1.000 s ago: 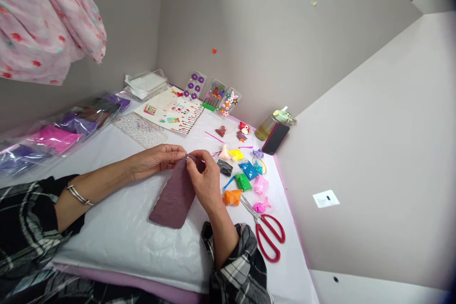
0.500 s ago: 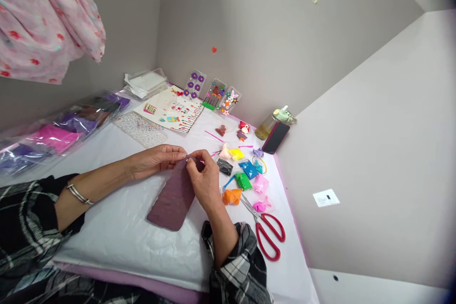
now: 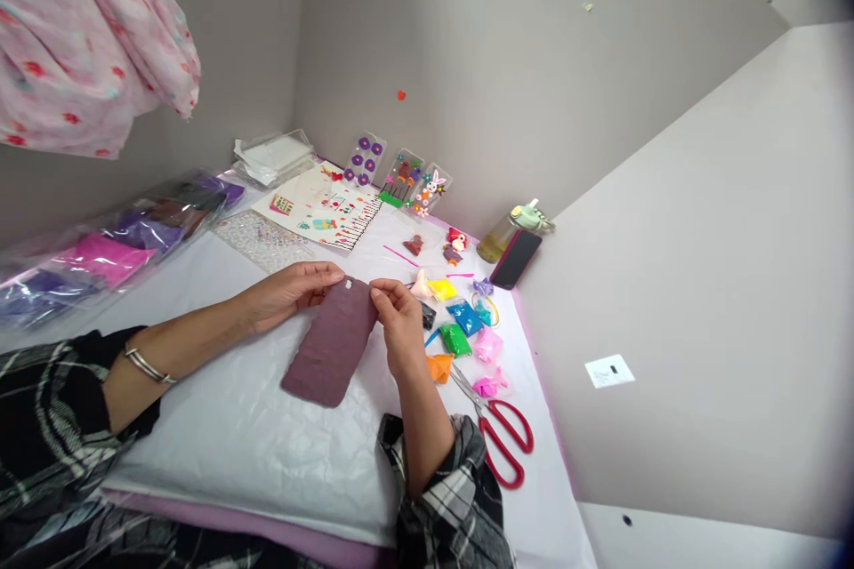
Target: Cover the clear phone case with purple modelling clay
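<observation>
Left of the left hand: a pink floral cloth (image 3: 80, 40) is hanging in the upper corner, and clear bags of pink and purple sheets (image 3: 110, 256) are lying along the wall side of the table.

Below the left hand: a silver bangle (image 3: 147, 366) is circling the left wrist, and a black-and-white plaid sleeve (image 3: 50, 409) is covering the forearm further back.

Beyond the left hand: a clear beaded sheet (image 3: 257, 242) and a patterned paper sheet (image 3: 320, 212) are lying on the table.

Left hand: the left hand (image 3: 290, 293) is reaching in from the left, its fingers together and touching the upper left edge of the mauve slab (image 3: 330, 342).

Between the hands: the mauve slab is lying with its rounded lower end on a white plastic sheet (image 3: 233, 431), its top edge spanning the gap.

Right hand: the right hand (image 3: 398, 322) is staying apart from the left, with its fingertips on the slab's upper right edge; whether either hand is gripping firmly, I cannot tell.

Right of the right hand: small packets of orange, green, blue and pink clay (image 3: 465, 317) are sitting close by, with red-handled scissors (image 3: 503, 443) lying nearer the table's edge.
</observation>
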`<action>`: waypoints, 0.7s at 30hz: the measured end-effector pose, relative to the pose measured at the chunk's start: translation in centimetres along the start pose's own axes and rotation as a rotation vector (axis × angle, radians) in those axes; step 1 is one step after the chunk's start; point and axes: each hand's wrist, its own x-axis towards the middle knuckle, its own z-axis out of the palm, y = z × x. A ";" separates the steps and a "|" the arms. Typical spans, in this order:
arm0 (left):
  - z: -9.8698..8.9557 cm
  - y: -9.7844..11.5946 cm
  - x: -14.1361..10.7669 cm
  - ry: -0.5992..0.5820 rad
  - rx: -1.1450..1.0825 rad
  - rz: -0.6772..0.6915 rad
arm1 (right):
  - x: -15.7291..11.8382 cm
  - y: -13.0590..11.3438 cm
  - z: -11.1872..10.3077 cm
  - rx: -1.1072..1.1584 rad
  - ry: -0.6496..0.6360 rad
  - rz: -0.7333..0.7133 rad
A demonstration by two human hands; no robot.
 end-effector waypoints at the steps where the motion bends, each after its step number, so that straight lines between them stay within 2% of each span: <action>1: 0.0 -0.1 0.0 0.011 0.014 0.007 | 0.1 0.1 0.0 0.015 0.002 0.006; 8: 0.0 -0.2 0.1 0.082 0.070 0.033 | 0.1 0.1 0.3 0.064 -0.009 -0.001; 21: 0.3 -0.1 -0.2 0.115 0.005 0.001 | -0.3 -0.3 0.7 0.025 -0.076 -0.012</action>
